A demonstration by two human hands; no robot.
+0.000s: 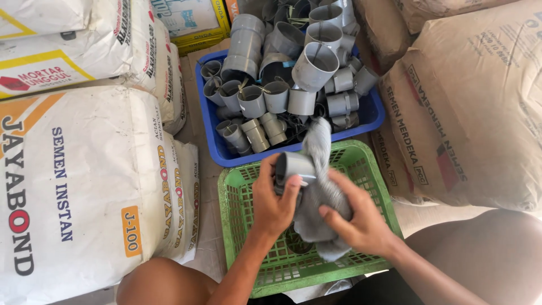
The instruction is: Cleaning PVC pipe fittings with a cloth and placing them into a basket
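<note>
Left hand (275, 199) curled tight around a short grey plastic pipe fitting (294, 166), thumb pressed against its smooth side, held just above the green basket (244, 186). Right hand (361, 220) bunched closed on a grey cloth (319, 192), soft and crumpled, one end rising past the fitting, the rest draped between both hands. Basket of rigid plastic lattice, square-holed, directly beneath the hands. Farther off, touching the basket's far edge, a blue plastic tub (210, 121) heaped with more grey fittings (282, 85): round, hollow, matte, some bundled with string. Left, white woven cement sacks (84, 186), stacked and bulging. Right, brown paper sacks (468, 107), creased, crowding tub and basket. Bare knees (155, 282) at the near edge.
</note>
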